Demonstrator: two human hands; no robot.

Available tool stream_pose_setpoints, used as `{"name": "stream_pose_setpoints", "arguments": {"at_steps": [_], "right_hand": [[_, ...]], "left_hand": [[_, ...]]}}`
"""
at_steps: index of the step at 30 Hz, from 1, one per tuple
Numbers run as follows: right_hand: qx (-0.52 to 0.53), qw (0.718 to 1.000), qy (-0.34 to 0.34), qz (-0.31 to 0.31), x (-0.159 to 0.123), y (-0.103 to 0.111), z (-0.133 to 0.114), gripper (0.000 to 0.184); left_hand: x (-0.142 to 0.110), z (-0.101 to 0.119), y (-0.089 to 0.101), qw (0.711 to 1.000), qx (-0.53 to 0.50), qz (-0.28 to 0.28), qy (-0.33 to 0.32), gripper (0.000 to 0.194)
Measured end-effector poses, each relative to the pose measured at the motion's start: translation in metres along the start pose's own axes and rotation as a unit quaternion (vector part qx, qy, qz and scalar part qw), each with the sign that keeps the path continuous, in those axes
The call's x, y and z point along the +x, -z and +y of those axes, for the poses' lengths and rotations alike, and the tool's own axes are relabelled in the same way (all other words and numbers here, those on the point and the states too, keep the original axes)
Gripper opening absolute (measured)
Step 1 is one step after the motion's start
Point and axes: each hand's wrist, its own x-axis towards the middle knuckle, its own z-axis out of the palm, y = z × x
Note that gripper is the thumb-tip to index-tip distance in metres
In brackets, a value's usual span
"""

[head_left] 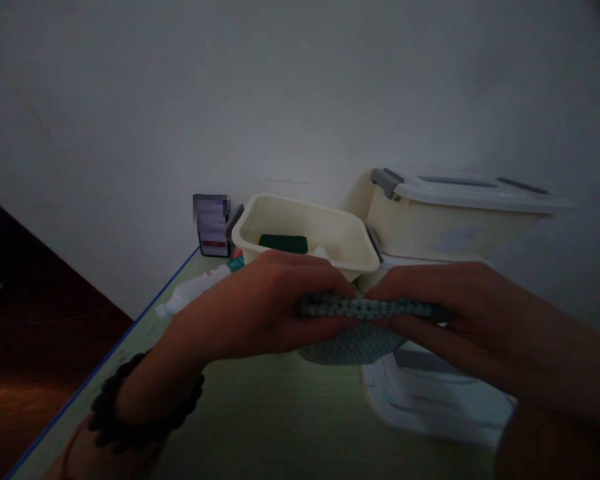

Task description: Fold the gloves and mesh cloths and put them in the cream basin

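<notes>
Between both hands is a grey-green knitted or crocheted piece, its thick braided edge turned toward me and its body hanging below. My left hand pinches the left part of that edge, thumb underneath and fingers on top. From the right, my right hand grips the same edge in the same way. The fingertips of the two hands nearly meet at the middle. The piece is held above the green table, in front of an open cream bin. Its far side is hidden by the fingers.
A dark green item lies inside the bin. To the left are a white bottle or tube and an upright phone. At right stands a lidded cream box; a white lid lies nearer. The table's blue edge runs along the left.
</notes>
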Motion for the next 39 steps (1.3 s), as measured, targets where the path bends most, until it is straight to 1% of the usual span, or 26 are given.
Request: {"name": "stream_pose_setpoints", "arguments": {"at_steps": [3, 5, 7, 9, 14, 17, 21, 24, 26, 28, 30, 33, 34, 36, 37, 39], "right_hand": [[0.002, 1.0, -0.02, -0.02, -0.001, -0.002, 0.0, 0.011], [-0.002, 0.999, -0.029, -0.032, -0.001, -0.005, -0.001, 0.012], [-0.005, 0.999, -0.028, -0.04, 0.0, -0.008, -0.003, 0.011], [-0.003, 0.999, -0.013, -0.037, 0.001, -0.01, -0.004, 0.01], [-0.002, 0.999, 0.033, -0.009, 0.005, -0.01, -0.003, 0.01], [-0.008, 0.999, 0.032, 0.017, 0.01, -0.012, 0.0, 0.011], [-0.023, 0.997, 0.014, 0.074, 0.018, -0.017, 0.004, 0.016], [-0.004, 0.993, 0.003, 0.118, 0.023, -0.022, 0.005, 0.017], [0.02, 0.989, 0.002, 0.148, 0.026, -0.025, 0.006, 0.016], [0.044, 0.984, 0.011, 0.174, 0.029, -0.028, 0.006, 0.014], [0.068, 0.979, 0.023, 0.192, 0.033, -0.031, 0.006, 0.011], [0.127, 0.968, 0.011, 0.218, 0.035, -0.04, 0.01, 0.009], [0.163, 0.96, -0.006, 0.227, 0.034, -0.044, 0.012, 0.011], [0.264, 0.934, -0.053, 0.236, 0.029, -0.056, 0.017, 0.024], [0.301, 0.923, -0.075, 0.228, 0.025, -0.063, 0.019, 0.028], [0.342, 0.906, -0.107, 0.227, 0.016, -0.078, 0.024, 0.03]], "left_hand": [[0.0, -0.001, 0.0, 1.0, 0.001, 0.002, -0.001, 0.014], [0.0, -0.001, 0.0, 1.0, -0.003, -0.002, -0.004, 0.014], [0.0, -0.001, -0.001, 1.0, -0.011, -0.008, -0.006, 0.013], [0.0, -0.001, 0.0, 1.0, -0.017, -0.011, -0.005, 0.012], [-0.001, -0.005, 0.003, 0.999, -0.041, -0.02, 0.017, 0.011], [-0.002, -0.014, 0.006, 0.998, -0.04, -0.024, 0.035, 0.012], [-0.003, -0.025, 0.008, 0.997, -0.033, -0.016, 0.068, 0.017], [-0.004, -0.027, 0.008, 0.993, -0.052, 0.013, 0.107, 0.019], [-0.004, -0.026, 0.006, 0.986, -0.077, 0.056, 0.137, 0.017], [-0.004, -0.027, 0.0, 0.972, -0.112, 0.115, 0.172, 0.02], [-0.003, -0.028, -0.008, 0.956, -0.143, 0.158, 0.202, 0.023], [-0.003, -0.029, -0.021, 0.928, -0.175, 0.219, 0.247, 0.025], [-0.004, -0.028, -0.025, 0.922, -0.182, 0.224, 0.26, 0.024], [-0.007, -0.024, -0.032, 0.914, -0.197, 0.233, 0.268, 0.021], [-0.009, -0.022, -0.035, 0.912, -0.204, 0.23, 0.27, 0.02], [-0.015, -0.019, -0.041, 0.907, -0.222, 0.229, 0.277, 0.019]]}}
